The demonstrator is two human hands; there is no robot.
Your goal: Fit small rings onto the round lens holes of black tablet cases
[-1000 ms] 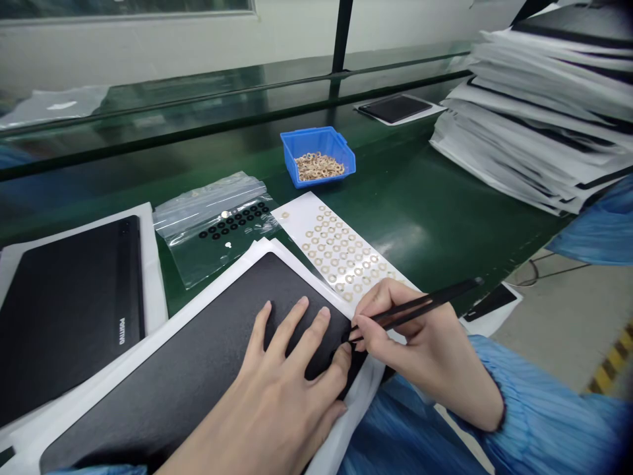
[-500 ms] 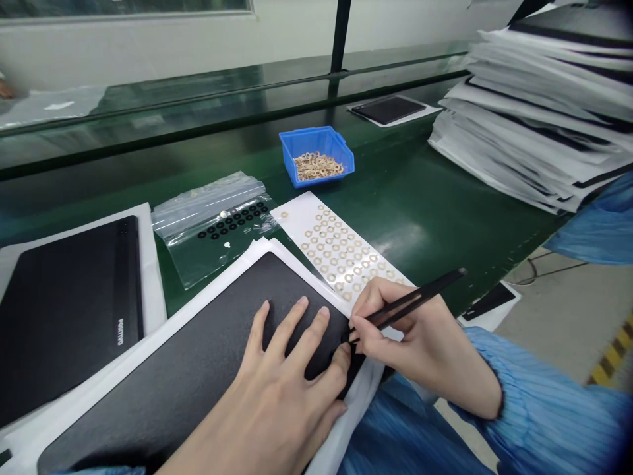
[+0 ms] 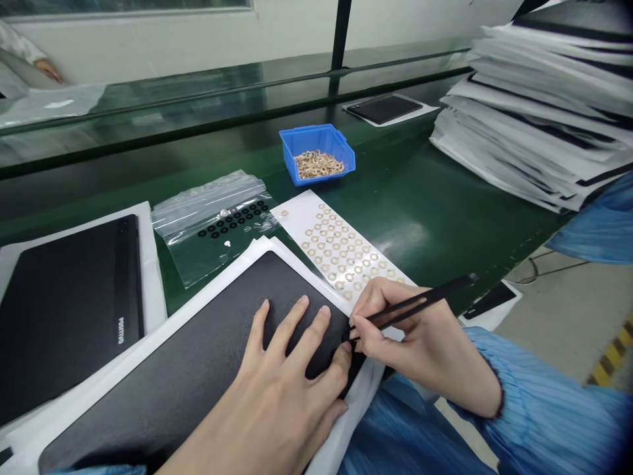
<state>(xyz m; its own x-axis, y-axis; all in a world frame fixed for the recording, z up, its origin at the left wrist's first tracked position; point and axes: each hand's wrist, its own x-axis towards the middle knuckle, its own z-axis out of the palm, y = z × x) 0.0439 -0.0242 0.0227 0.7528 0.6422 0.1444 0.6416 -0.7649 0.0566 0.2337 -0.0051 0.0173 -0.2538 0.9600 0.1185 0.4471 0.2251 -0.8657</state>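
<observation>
A black panel [image 3: 198, 343], perhaps a tablet's back cover, lies on white sheets in front of me. My left hand [image 3: 291, 382] rests on it with the fingers spread, its index fingertip close to the panel's right corner. Between the fingers of my right hand [image 3: 405, 330] is a pair of black tweezers [image 3: 420, 300]. Their tips reach down to that corner, beside a small dark round spot; whether they pinch anything is too small to tell. Just beyond lies a white sheet [image 3: 311, 218] with rows of pale ring stickers.
A clear zip bag [image 3: 192, 257] with black rings lies left of the sticker sheet. Behind stands a blue bin [image 3: 316, 178] of small rings. Another black panel [image 3: 69, 310] lies at left, a tall stack of wrapped panels [image 3: 534, 132] at right. A co-worker's hand [image 3: 48, 69] shows far left.
The tweezers' back end has shifted slightly right, the tips staying at the corner. My left hand keeps its place. More of the co-worker's arm has come into view at far left.
</observation>
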